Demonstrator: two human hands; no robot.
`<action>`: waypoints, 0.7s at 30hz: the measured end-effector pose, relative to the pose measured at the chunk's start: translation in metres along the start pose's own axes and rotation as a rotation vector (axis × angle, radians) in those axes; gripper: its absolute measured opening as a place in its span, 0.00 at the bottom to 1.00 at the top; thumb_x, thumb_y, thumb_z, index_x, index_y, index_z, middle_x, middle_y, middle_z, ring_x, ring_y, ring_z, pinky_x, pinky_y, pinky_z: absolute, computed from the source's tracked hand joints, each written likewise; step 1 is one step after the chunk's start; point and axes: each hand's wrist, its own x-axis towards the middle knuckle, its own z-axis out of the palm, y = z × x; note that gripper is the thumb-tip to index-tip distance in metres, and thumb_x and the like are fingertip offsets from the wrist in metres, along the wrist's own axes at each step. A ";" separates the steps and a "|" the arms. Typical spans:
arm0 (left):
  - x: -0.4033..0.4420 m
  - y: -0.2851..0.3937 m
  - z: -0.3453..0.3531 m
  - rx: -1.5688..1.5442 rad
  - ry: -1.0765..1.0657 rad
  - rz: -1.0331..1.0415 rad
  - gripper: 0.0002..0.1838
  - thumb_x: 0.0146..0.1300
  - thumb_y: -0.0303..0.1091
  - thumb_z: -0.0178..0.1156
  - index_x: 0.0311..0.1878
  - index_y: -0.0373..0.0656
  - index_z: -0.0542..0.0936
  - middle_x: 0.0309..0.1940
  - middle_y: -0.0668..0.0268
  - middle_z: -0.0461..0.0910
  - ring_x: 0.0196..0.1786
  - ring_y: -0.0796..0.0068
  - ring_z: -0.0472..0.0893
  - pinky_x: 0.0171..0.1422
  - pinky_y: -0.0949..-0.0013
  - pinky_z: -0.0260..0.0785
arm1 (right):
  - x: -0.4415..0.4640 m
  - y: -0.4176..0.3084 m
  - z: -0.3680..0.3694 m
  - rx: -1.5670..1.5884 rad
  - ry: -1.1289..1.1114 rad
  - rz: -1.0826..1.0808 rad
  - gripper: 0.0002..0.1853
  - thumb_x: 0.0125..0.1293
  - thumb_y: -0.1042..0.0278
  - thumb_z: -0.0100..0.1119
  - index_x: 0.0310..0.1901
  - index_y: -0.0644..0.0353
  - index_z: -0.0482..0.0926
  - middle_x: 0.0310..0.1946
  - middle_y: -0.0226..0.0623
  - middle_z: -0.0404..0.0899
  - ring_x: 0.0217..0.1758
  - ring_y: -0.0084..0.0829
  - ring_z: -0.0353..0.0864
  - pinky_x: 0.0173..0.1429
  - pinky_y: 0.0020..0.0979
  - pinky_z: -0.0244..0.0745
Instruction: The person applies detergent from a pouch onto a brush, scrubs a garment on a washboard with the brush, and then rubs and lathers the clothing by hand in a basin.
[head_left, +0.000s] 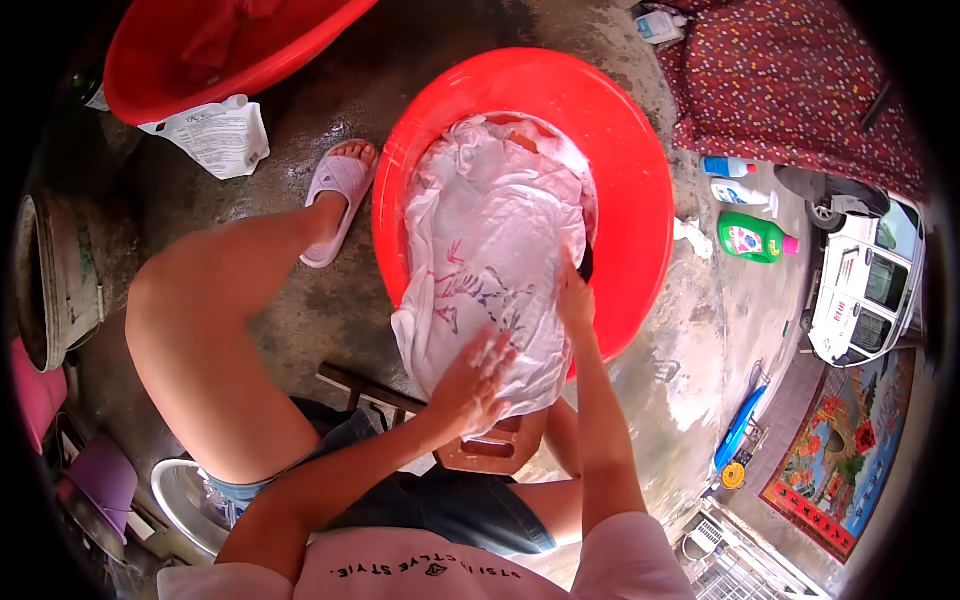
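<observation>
A wet white garment [500,225] with red and dark marks is spread over a brown washboard [478,461], whose lower end sticks out towards me. Both lean in a large red basin [640,190]. My left hand [474,388], with suds on it, lies on the lower part of the cloth, fingers stretched out. At the garment's right edge, my right hand [575,300] has its fingers closed on the fabric. Just above it shows something dark [587,262], mostly hidden. White foam [565,150] floats at the basin's far side.
Another red basin [300,45] stands at the upper left beside a white pouch [222,135]. To the right are a green detergent bottle [750,238] and a white spray bottle [745,195]. A wooden stool leg [345,380] shows near my left knee. The concrete floor [690,330] looks wet.
</observation>
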 end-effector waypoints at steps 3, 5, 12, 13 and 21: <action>0.009 -0.012 -0.001 0.221 0.031 -0.086 0.31 0.52 0.47 0.57 0.60 0.48 0.66 0.64 0.62 0.56 0.66 0.55 0.52 0.63 0.44 0.50 | -0.093 -0.005 -0.020 0.080 -0.003 -0.130 0.26 0.62 0.70 0.45 0.62 0.35 0.60 0.31 0.59 0.73 0.31 0.57 0.74 0.31 0.50 0.66; 0.015 -0.010 -0.021 0.227 -0.088 -0.077 0.29 0.51 0.46 0.58 0.57 0.50 0.69 0.61 0.63 0.61 0.63 0.58 0.57 0.58 0.45 0.56 | -0.139 -0.006 -0.030 0.259 0.018 -0.235 0.25 0.62 0.71 0.45 0.62 0.39 0.61 0.31 0.61 0.73 0.32 0.59 0.73 0.33 0.50 0.68; 0.036 -0.046 -0.024 0.162 0.074 0.179 0.10 0.45 0.37 0.63 0.29 0.46 0.74 0.40 0.69 0.69 0.47 0.65 0.67 0.43 0.61 0.66 | -0.209 -0.012 -0.038 0.283 -0.005 -0.160 0.24 0.61 0.67 0.48 0.60 0.41 0.63 0.29 0.63 0.73 0.31 0.61 0.73 0.31 0.53 0.67; 0.036 -0.050 -0.023 0.209 0.201 0.292 0.08 0.46 0.36 0.61 0.29 0.47 0.75 0.37 0.66 0.71 0.43 0.62 0.69 0.43 0.63 0.67 | -0.209 -0.009 -0.029 0.237 -0.003 -0.127 0.23 0.62 0.65 0.49 0.60 0.42 0.64 0.27 0.61 0.73 0.30 0.60 0.73 0.30 0.53 0.67; 0.015 -0.060 -0.080 -0.022 -0.539 -0.128 0.24 0.59 0.49 0.40 0.36 0.39 0.79 0.46 0.56 0.76 0.53 0.53 0.72 0.62 0.47 0.48 | -0.216 -0.047 -0.049 0.191 -0.105 -0.234 0.23 0.62 0.65 0.47 0.60 0.38 0.62 0.26 0.55 0.75 0.29 0.57 0.74 0.32 0.51 0.69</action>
